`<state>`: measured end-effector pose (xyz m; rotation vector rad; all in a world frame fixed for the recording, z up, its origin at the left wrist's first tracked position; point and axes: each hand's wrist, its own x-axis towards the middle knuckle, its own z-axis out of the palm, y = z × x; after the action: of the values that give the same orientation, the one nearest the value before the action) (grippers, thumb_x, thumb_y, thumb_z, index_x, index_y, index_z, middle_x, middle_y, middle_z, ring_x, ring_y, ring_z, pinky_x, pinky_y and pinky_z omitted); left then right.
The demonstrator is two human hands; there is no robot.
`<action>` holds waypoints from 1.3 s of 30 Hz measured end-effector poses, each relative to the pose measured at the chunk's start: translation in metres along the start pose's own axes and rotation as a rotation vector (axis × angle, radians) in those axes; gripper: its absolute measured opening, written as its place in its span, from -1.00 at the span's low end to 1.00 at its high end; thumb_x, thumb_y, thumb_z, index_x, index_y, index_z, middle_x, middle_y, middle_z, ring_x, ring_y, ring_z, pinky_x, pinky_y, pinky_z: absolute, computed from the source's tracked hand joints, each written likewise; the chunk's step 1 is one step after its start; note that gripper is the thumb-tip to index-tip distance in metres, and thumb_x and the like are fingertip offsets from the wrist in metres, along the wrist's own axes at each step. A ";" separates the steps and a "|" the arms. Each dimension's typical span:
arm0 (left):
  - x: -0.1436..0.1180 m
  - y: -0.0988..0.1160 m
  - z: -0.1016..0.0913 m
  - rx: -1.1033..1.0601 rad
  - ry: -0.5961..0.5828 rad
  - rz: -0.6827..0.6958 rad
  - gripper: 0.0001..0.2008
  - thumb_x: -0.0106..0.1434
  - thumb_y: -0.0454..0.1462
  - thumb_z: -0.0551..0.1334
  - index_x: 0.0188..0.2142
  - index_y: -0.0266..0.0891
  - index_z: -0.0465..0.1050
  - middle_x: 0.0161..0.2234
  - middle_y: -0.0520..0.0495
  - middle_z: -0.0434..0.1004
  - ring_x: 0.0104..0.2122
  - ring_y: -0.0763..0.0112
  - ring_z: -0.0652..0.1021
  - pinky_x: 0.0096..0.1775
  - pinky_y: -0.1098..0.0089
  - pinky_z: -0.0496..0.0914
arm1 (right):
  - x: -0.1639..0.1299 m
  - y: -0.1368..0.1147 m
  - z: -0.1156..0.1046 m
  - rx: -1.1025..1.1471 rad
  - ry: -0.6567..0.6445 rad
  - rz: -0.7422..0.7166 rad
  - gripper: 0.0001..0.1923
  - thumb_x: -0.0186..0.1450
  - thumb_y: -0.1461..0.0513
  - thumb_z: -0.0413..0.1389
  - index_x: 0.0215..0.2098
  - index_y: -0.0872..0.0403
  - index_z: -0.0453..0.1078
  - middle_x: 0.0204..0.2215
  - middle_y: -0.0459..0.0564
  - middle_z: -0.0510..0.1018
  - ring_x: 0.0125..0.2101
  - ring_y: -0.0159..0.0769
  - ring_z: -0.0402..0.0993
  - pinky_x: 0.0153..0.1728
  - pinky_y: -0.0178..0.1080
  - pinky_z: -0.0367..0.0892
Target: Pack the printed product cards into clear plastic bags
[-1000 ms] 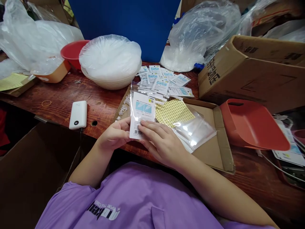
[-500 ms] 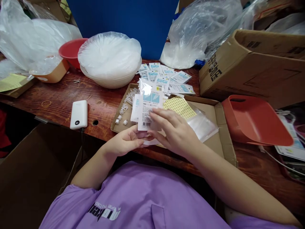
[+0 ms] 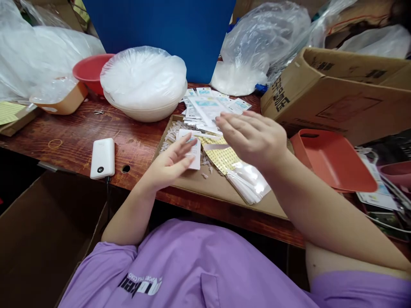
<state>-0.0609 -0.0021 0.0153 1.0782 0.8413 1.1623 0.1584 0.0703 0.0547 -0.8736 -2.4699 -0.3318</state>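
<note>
- One blurred printed packet (image 3: 207,108) is slanting away just left of the nearer right hand (image 3: 260,139), by the packet pile (image 3: 240,105); blur is hiding any pinch.
- Left hand (image 3: 170,166) is holding its fingers spread beside a white card (image 3: 197,155).

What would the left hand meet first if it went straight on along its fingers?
Probably the white printed cards in the cardboard tray, right by its fingertips. Depth is unclear, though: if the left hand sits higher, it could pass over them toward the yellow dotted sheet.
</note>
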 end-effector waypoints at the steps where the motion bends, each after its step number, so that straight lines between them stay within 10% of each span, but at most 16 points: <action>1: 0.001 -0.001 -0.007 0.143 0.100 0.041 -0.50 0.14 -0.32 0.27 0.11 -0.15 0.35 0.15 -0.13 0.35 0.22 0.19 0.27 0.23 0.23 0.07 | 0.006 0.008 0.004 -0.017 -0.017 0.043 -0.63 0.42 0.21 -0.16 0.08 0.04 0.35 0.01 0.01 0.51 0.00 -0.16 0.44 0.00 0.01 0.30; 7: 0.007 -0.032 -0.032 0.748 0.242 0.028 -0.49 0.14 -0.15 0.27 0.07 -0.26 0.37 0.24 -0.22 0.20 0.31 0.07 0.02 0.27 0.16 -0.21 | 0.028 0.026 0.048 -0.151 -0.531 0.189 -0.67 0.38 0.18 -0.08 -0.01 0.11 0.41 -0.17 0.13 0.59 -0.24 -0.12 0.52 -0.31 -0.15 0.31; 16: 0.028 -0.023 -0.024 0.249 0.303 -0.204 -0.54 0.27 -0.04 0.10 0.09 -0.17 0.33 0.19 -0.11 0.32 0.24 0.22 0.24 0.22 0.26 0.09 | -0.002 -0.051 0.038 0.228 -0.690 0.723 -0.52 0.32 -0.10 -0.12 -0.12 0.09 0.35 -0.30 0.12 0.59 -0.33 -0.09 0.50 -0.43 -0.24 0.20; 26: 0.059 -0.001 -0.009 -0.161 0.336 -0.624 -0.48 0.34 -0.07 -0.10 -0.09 -0.43 0.44 -0.31 -0.23 0.60 -0.31 0.23 0.60 -0.26 0.29 0.49 | -0.009 -0.044 0.071 1.318 -0.633 1.248 -0.70 0.33 0.07 -0.02 -0.10 0.08 0.36 -0.29 0.04 0.58 -0.39 -0.30 0.49 -0.36 -0.28 0.36; 32: 0.067 -0.005 -0.015 -0.152 0.294 -0.718 -0.43 0.33 -0.07 -0.14 -0.01 -0.47 0.39 -0.28 -0.29 0.59 -0.33 0.15 0.60 -0.30 0.18 0.49 | 0.007 -0.044 0.076 1.458 -0.524 1.514 -0.89 0.27 0.26 0.08 -0.24 0.12 0.38 -0.47 -0.01 0.54 -0.52 -0.39 0.42 -0.49 -0.34 0.33; 39: 0.066 0.007 -0.010 -0.313 0.168 -0.617 -0.49 0.33 -0.15 -0.13 0.05 -0.46 0.35 -0.17 -0.25 0.58 -0.20 0.20 0.59 -0.12 0.20 0.44 | 0.016 -0.046 0.076 1.413 -0.378 1.437 -0.85 0.16 0.31 0.20 -0.26 0.11 0.45 -0.42 -0.06 0.57 -0.56 -0.46 0.34 -0.57 -0.38 0.21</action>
<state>-0.0584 0.0647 0.0204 0.4161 0.9925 0.8234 0.0901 0.0717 -0.0041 -1.5878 -1.0597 1.8260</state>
